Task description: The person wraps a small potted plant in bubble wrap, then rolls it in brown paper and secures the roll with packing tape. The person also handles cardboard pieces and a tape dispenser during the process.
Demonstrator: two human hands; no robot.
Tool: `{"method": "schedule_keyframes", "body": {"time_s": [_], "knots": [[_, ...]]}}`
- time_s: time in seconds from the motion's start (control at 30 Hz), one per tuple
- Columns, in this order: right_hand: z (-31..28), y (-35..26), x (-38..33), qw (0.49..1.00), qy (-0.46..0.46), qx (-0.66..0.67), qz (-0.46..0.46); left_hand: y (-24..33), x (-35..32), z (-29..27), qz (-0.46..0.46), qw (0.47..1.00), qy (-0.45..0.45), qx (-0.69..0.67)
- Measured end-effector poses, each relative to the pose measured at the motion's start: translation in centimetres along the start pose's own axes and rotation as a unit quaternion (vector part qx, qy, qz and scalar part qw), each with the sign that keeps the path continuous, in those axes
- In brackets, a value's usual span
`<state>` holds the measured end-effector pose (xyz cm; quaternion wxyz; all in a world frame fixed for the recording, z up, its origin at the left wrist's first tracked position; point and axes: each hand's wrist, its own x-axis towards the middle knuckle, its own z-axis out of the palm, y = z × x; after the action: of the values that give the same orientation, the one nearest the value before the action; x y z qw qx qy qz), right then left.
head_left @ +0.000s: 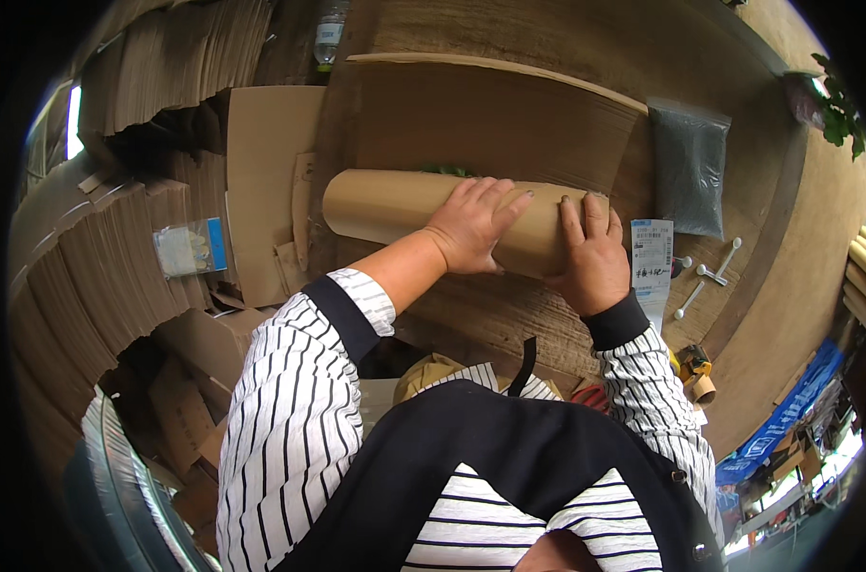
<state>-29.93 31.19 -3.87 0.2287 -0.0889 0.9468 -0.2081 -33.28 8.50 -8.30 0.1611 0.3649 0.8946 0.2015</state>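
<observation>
A thick roll of brown cardboard (371, 202) lies crosswise on the wooden table in front of me. My left hand (473, 227) grips it near the middle, fingers over the top and thumb on the near side. At its right end my right hand (597, 265) is curled over the roll, fingers on top. Behind the roll a flat brown cardboard sheet (495, 119) stretches back; whether the two are one piece I cannot tell. A bit of something green (449, 171) peeks out at the roll's far side, mostly hidden.
Right of the roll are a clear bag of dark grains (690, 167), a printed paper slip (651, 255) and white plastic pieces (724, 270). A yellow tape dispenser (692, 362) sits nearer me. Cardboard stacks (75, 286) fill the left; a bottle (329, 36) stands at the back.
</observation>
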Motion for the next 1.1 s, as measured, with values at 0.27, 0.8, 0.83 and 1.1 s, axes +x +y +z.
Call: {"method": "schedule_keyframes", "body": {"time_s": [0.27, 0.8, 0.83, 1.1], "knots": [[1.2, 0.0, -0.5, 1.0, 0.016, -0.007, 0.019, -5.0, 1.5, -1.6, -0.041, 0.977, -0.197, -0.078], [0.3, -0.4, 0.9, 0.996, -0.056, -0.013, 0.076, -10.3, 1.8, -1.3, -0.053, 0.936, -0.312, -0.154], [0.4, -0.1, 1.1, 0.995, -0.061, -0.013, 0.081, -8.7, 1.9, -1.0, -0.032, 0.959, -0.254, -0.118], [-0.5, -0.2, 2.5, 0.995, -0.072, 0.001, 0.071, 0.8, 4.8, -0.4, -0.015, 0.992, -0.123, -0.025]]}}
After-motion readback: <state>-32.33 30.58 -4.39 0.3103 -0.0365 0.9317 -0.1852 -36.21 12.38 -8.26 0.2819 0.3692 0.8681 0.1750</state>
